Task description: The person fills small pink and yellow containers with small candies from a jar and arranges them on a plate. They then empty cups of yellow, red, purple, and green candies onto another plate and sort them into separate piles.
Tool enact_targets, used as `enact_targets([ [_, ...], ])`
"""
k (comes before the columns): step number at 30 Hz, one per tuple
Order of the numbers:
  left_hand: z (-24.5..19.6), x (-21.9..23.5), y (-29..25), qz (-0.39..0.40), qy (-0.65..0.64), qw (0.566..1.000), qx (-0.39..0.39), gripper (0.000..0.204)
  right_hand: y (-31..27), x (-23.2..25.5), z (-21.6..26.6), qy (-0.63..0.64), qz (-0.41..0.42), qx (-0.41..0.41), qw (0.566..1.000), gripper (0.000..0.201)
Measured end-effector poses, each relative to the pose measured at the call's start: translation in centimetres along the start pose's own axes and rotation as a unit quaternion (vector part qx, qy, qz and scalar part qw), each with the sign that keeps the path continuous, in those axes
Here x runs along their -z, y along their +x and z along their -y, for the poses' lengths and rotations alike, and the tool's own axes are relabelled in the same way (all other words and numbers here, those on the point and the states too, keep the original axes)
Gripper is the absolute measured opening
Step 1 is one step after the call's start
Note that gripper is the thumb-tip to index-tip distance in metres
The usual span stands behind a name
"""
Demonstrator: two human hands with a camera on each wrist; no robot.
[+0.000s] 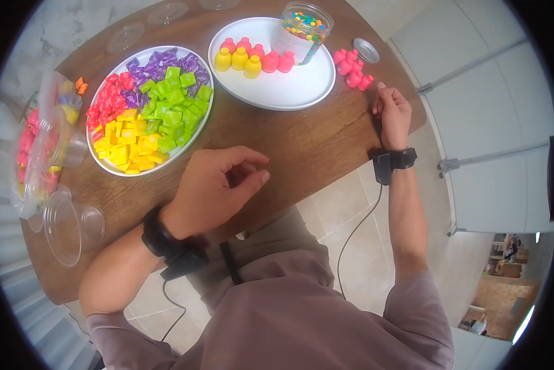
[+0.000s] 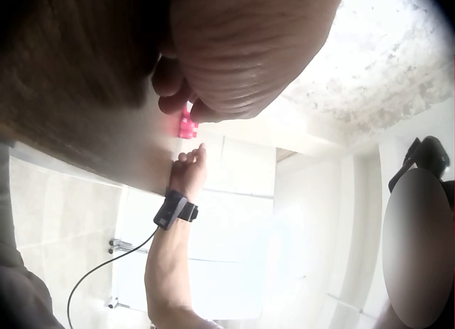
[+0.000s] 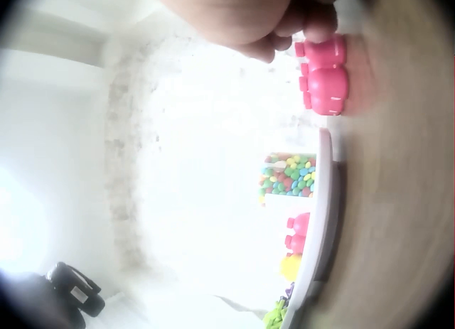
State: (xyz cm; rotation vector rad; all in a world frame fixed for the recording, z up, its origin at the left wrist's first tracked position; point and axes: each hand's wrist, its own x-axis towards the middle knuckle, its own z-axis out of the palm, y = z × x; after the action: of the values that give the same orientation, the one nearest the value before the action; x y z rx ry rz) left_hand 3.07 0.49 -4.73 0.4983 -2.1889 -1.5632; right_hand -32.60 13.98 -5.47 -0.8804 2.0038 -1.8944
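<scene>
My left hand (image 1: 212, 185) hovers over the table's front edge, its fingers loosely bent with nothing between them. Nearest to it is an oval white plate (image 1: 92, 151) heaped with red, purple, green and yellow wrapped candies. My right hand (image 1: 393, 114) is at the table's right side, loosely curled and holding nothing. Just beyond it stand several small pink bottles (image 1: 352, 69), which the right wrist view shows as a pink row (image 3: 328, 87) close to the fingers. A second white plate (image 1: 289, 98) carries yellow bottles (image 1: 252, 66), pink bottles (image 1: 285, 61) and a jar of coloured candies (image 1: 304, 34).
A round metal lid (image 1: 366, 50) lies behind the pink bottles. At the left, clear plastic cups (image 1: 73, 148) and a bag of pink and yellow things (image 1: 30, 148) crowd the table edge. Two orange pieces (image 1: 81, 86) lie nearby. Cables hang from both wrist cameras.
</scene>
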Motion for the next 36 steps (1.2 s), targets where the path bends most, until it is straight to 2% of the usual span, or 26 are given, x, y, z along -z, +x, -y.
enact_targets([
  [4, -0.2, -0.1, 0.0, -0.004, 0.002, 1.000, 0.015, 0.017, -2.7, -2.2, 0.9, 0.037, 0.007, 0.001, 0.999, 0.029],
  [7, 0.2, -0.2, 0.1, -0.024, 0.026, 0.999, 0.024, 0.017, -5.4, -4.4, 1.6, 0.084, 0.069, -0.014, 0.994, 0.027],
  [8, 0.2, -0.3, 0.1, -0.021, 0.033, 0.999, 0.026, 0.017, -6.3, -5.1, 1.9, 0.091, 0.066, -0.016, 0.994, 0.027],
  [10, 0.1, -0.7, -0.1, -0.056, -0.062, 0.994, 0.065, 0.016, -8.1, -6.5, 2.7, 0.097, 0.115, -0.028, 0.988, 0.027],
  [13, -0.4, -1.4, -0.9, -0.096, -0.066, 0.991, 0.072, 0.016, -10.3, -8.3, 3.6, 0.105, 0.157, -0.030, 0.982, 0.028],
  [16, -1.0, -3.2, -3.2, -0.118, -0.046, 0.989, 0.077, 0.014, -12.4, -9.5, 4.3, 0.110, 0.206, -0.030, 0.972, 0.028],
  [17, -1.7, -3.5, -4.2, -0.131, -0.038, 0.987, 0.084, 0.014, -13.1, -9.8, 4.7, 0.072, 0.224, -0.018, 0.972, 0.027],
  [19, -3.1, -3.9, -5.5, -0.122, 0.093, 0.987, 0.035, 0.012, -13.4, -9.8, 4.9, 0.020, 0.265, 0.017, 0.964, 0.026],
  [20, -3.1, -4.1, -6.0, -0.130, 0.099, 0.986, 0.045, 0.012, -13.3, -9.8, 5.0, 0.027, 0.276, 0.013, 0.961, 0.026],
  [22, -2.4, -4.7, -7.0, -0.206, 0.075, 0.976, 0.002, 0.011, -12.8, -9.8, 5.3, 0.058, 0.285, -0.012, 0.957, 0.026],
  [23, -2.1, -5.1, -7.6, -0.216, 0.078, 0.973, 0.011, 0.011, -12.6, -9.6, 5.4, 0.054, 0.296, -0.018, 0.954, 0.027],
  [25, -1.7, -5.8, -9.1, -0.314, 0.083, 0.945, -0.023, 0.014, -12.4, -9.6, 5.2, 0.059, 0.308, -0.015, 0.949, 0.027],
  [26, -1.8, -5.8, -9.8, -0.323, 0.088, 0.942, -0.015, 0.014, -12.4, -9.6, 5.1, 0.059, 0.306, -0.010, 0.950, 0.028],
  [28, -2.1, -5.7, -11.5, -0.265, 0.204, 0.938, -0.095, 0.016, -12.6, -9.6, 4.9, 0.061, 0.303, 0.005, 0.951, 0.028],
  [30, -2.6, -5.6, -13.1, -0.259, 0.207, 0.941, -0.067, 0.019, -12.7, -9.7, 4.6, 0.061, 0.302, 0.013, 0.951, 0.029],
  [32, -3.8, -5.6, -14.3, -0.168, 0.122, 0.976, 0.060, 0.020, -12.6, -9.5, 4.1, 0.073, 0.293, -0.005, 0.953, 0.029],
  [33, -3.5, -5.6, -15.2, -0.103, 0.062, 0.988, 0.102, 0.027, -12.4, -9.6, 4.1, 0.075, 0.301, -0.022, 0.950, 0.029],
  [34, -3.8, -6.1, -16.0, -0.102, 0.058, 0.986, 0.120, 0.027, -12.1, -9.7, 4.1, 0.073, 0.300, -0.004, 0.951, 0.029],
  [36, -5.0, -6.9, -16.5, 0.106, -0.126, 0.977, 0.133, 0.035, -12.4, -9.3, 4.0, 0.073, 0.298, 0.004, 0.952, 0.029],
])
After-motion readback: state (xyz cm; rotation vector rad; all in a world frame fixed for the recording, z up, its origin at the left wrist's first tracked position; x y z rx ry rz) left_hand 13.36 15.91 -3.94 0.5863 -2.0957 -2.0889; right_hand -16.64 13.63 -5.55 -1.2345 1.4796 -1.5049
